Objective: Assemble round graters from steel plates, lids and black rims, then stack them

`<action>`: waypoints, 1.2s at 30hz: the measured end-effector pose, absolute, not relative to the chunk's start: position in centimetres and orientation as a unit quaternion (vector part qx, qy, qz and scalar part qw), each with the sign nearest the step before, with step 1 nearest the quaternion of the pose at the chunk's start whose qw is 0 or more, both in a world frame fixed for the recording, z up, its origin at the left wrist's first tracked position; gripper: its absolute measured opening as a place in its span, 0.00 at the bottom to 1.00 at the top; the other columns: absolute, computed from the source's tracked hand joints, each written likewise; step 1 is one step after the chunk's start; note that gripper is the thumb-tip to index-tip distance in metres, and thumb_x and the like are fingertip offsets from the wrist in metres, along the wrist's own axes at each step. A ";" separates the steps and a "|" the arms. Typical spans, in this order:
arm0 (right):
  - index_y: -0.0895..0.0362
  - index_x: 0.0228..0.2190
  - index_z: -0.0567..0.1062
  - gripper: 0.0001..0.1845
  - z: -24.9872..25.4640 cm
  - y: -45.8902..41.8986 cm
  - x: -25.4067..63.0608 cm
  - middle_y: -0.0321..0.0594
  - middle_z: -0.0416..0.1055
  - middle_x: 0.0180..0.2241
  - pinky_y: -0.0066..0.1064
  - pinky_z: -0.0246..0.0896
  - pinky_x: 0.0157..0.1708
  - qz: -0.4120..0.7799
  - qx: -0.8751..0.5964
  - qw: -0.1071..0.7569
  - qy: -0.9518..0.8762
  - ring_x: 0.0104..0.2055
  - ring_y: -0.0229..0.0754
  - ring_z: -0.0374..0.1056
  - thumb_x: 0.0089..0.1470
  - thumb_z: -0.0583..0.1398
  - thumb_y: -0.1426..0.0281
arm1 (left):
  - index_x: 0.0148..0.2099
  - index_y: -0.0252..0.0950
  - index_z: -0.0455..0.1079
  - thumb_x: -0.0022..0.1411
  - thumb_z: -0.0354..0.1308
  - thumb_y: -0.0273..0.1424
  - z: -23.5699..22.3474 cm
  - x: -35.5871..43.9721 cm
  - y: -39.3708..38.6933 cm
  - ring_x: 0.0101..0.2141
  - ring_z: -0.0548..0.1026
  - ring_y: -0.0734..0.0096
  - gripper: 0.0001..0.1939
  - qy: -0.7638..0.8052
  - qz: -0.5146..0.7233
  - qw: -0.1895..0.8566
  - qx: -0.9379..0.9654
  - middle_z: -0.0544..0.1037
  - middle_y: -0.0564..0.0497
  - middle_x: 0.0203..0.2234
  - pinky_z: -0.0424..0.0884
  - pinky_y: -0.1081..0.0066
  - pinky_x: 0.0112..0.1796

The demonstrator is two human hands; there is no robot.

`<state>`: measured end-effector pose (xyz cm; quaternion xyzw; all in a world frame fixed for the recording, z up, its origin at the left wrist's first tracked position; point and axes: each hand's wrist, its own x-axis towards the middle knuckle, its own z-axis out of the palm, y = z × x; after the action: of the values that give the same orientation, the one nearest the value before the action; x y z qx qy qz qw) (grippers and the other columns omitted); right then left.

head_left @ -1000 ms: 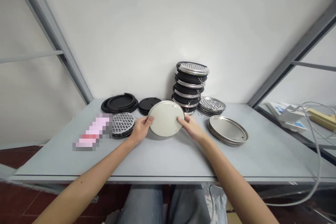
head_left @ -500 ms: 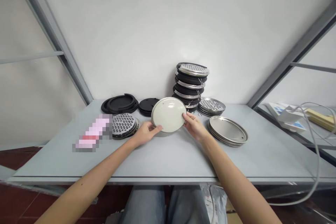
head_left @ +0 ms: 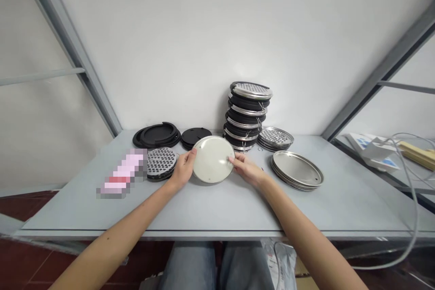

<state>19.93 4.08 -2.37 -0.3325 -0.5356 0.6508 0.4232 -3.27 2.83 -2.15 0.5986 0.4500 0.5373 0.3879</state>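
A round white-faced disc with a metal rim (head_left: 213, 158) is tilted up toward me just above the grey table (head_left: 204, 208). My left hand (head_left: 184, 168) grips its left edge, fingers curled round the rim. My right hand (head_left: 245, 168) pinches its right edge. Left of the disc lies a small pile of perforated metal discs in black rings (head_left: 161, 162). Behind the disc rises a tall stack of black-rimmed perforated discs (head_left: 247, 115).
Black rubber rings (head_left: 155, 135) and black round lids (head_left: 195, 136) lie at the back left. Perforated metal plates (head_left: 275, 137) and a pile of plain metal plates (head_left: 296, 170) sit at the right. A pixelated pink patch (head_left: 123, 173) lies left. Cables and boxes (head_left: 390, 149) are on the far right.
The disc has come down and slightly left, closer to the table. My left hand has moved from under its lower edge up to grip its left rim.
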 end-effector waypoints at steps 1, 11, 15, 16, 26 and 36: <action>0.57 0.37 0.78 0.20 -2.4 4.0 19.8 0.41 0.78 0.34 0.33 0.66 0.40 0.657 -0.333 0.405 -0.542 0.34 0.39 0.72 0.45 0.67 0.58 | 0.29 0.30 0.71 0.59 0.47 0.58 -2.1 -3.4 2.9 0.27 0.71 0.68 0.33 0.456 0.547 0.384 0.587 0.75 0.49 0.22 0.68 0.71 0.30; 0.53 0.44 0.76 0.22 -2.6 4.5 20.1 0.41 0.77 0.40 0.35 0.65 0.44 0.601 -0.333 0.498 -0.529 0.41 0.43 0.71 0.48 0.66 0.57 | 0.43 0.29 0.74 0.63 0.50 0.50 -1.9 -3.4 2.6 0.39 0.76 0.60 0.27 0.368 0.511 0.401 0.665 0.80 0.44 0.36 0.71 0.65 0.43; 0.50 0.46 0.74 0.23 -2.0 4.5 20.2 0.41 0.76 0.44 0.37 0.64 0.47 0.598 -0.325 0.534 -0.501 0.46 0.46 0.70 0.49 0.64 0.55 | 0.41 0.31 0.76 0.62 0.55 0.44 -1.9 -3.3 2.2 0.41 0.75 0.59 0.20 0.363 0.457 0.364 0.726 0.79 0.44 0.39 0.69 0.63 0.47; 0.50 0.47 0.74 0.24 -1.9 4.5 20.3 0.41 0.76 0.44 0.38 0.64 0.47 0.600 -0.327 0.535 -0.496 0.46 0.47 0.70 0.49 0.64 0.54 | 0.41 0.31 0.76 0.62 0.56 0.43 -1.9 -3.3 2.1 0.42 0.75 0.58 0.19 0.362 0.443 0.363 0.735 0.79 0.44 0.39 0.69 0.63 0.47; 0.50 0.44 0.76 0.20 -1.8 4.0 20.2 0.40 0.76 0.44 0.39 0.62 0.48 0.608 -0.295 0.511 -0.531 0.46 0.47 0.70 0.48 0.65 0.58 | 0.49 0.30 0.71 0.66 0.48 0.45 -2.4 -3.4 2.1 0.41 0.75 0.59 0.24 0.382 0.479 0.356 0.706 0.78 0.44 0.40 0.70 0.65 0.43; 0.49 0.49 0.74 0.28 -1.1 3.9 21.0 0.39 0.68 0.54 0.44 0.53 0.57 0.484 -0.324 0.513 -0.630 0.56 0.51 0.60 0.43 0.67 0.64 | 0.58 0.40 0.64 0.65 0.55 0.31 -2.1 -4.2 1.8 0.51 0.69 0.59 0.19 0.273 0.448 0.130 0.842 0.72 0.44 0.51 0.64 0.56 0.52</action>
<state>21.03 3.87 -1.11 -0.3240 -0.6302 0.4840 0.5135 -4.19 1.79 -2.11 0.8418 0.2725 0.4476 0.1295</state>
